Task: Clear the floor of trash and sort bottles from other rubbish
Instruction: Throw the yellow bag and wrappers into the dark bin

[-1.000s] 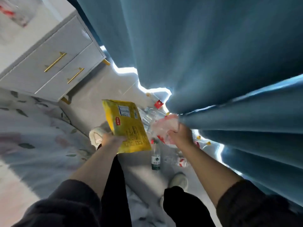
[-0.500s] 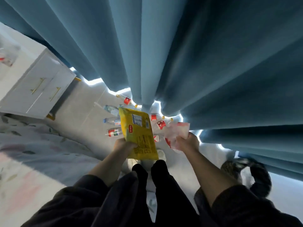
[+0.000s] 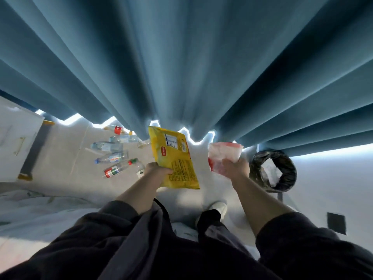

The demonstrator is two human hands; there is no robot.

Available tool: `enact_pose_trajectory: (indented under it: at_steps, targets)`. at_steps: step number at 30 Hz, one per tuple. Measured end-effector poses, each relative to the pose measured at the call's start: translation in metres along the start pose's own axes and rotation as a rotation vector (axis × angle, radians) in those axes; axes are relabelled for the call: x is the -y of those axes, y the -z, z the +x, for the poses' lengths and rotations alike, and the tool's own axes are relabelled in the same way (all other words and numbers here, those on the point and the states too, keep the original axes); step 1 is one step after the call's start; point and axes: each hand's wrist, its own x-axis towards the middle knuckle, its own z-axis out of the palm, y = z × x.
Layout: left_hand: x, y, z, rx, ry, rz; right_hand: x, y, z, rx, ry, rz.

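My left hand [image 3: 156, 171] grips a yellow snack packet [image 3: 173, 156] by its lower left corner and holds it up at chest height. My right hand [image 3: 234, 168] is closed on a crumpled white and red plastic wrapper [image 3: 224, 155]. Just right of that hand stands a bin lined with a black bag [image 3: 282, 168], with white rubbish inside. Several plastic bottles [image 3: 113, 156] lie on the floor to the left, close to the curtain's hem.
A blue curtain [image 3: 181, 67] fills the upper view. A white drawer unit [image 3: 14, 138] stands at the far left. A bed with a patterned sheet [image 3: 40, 215] lies at lower left. My legs and one white shoe [image 3: 219, 207] are below.
I have turned to the right and stood back. The bottles have slid to the left of the view and the black-lined bin has come into sight. Both hands hold the same items.
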Motion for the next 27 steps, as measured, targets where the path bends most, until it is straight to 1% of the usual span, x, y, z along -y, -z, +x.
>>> enact_pose_trajectory:
  at_steps: [2, 5, 7, 11, 15, 18, 21, 24, 27]
  targets:
    - [-0.003, -0.038, -0.015, 0.014, -0.025, 0.019, -0.018, 0.033, 0.017, 0.011, -0.019, 0.013]
    - [-0.003, -0.104, -0.038, 0.022, -0.076, 0.079, -0.052, 0.085, 0.046, 0.052, -0.033, 0.116]
    - [0.001, -0.152, -0.053, 0.062, -0.091, 0.134, -0.078, 0.122, 0.06, 0.015, -0.054, 0.097]
    - [0.001, -0.237, -0.089, 0.133, -0.123, 0.283, -0.131, 0.19, 0.087, -0.052, -0.156, 0.187]
    - [-0.021, -0.31, -0.094, 0.2, -0.213, 0.451, -0.176, 0.232, 0.127, -0.132, -0.242, 0.222]
    - [-0.041, -0.37, -0.069, 0.248, -0.288, 0.597, -0.211, 0.236, 0.174, -0.192, -0.323, 0.317]
    - [-0.058, -0.438, -0.017, 0.285, -0.348, 0.73, -0.249, 0.221, 0.234, -0.249, -0.412, 0.417]
    - [-0.068, -0.506, 0.043, 0.314, -0.383, 0.83, -0.286, 0.2, 0.298, -0.3, -0.436, 0.475]
    - [-0.077, -0.556, 0.094, 0.317, -0.444, 0.943, -0.313, 0.179, 0.357, -0.305, -0.465, 0.52]
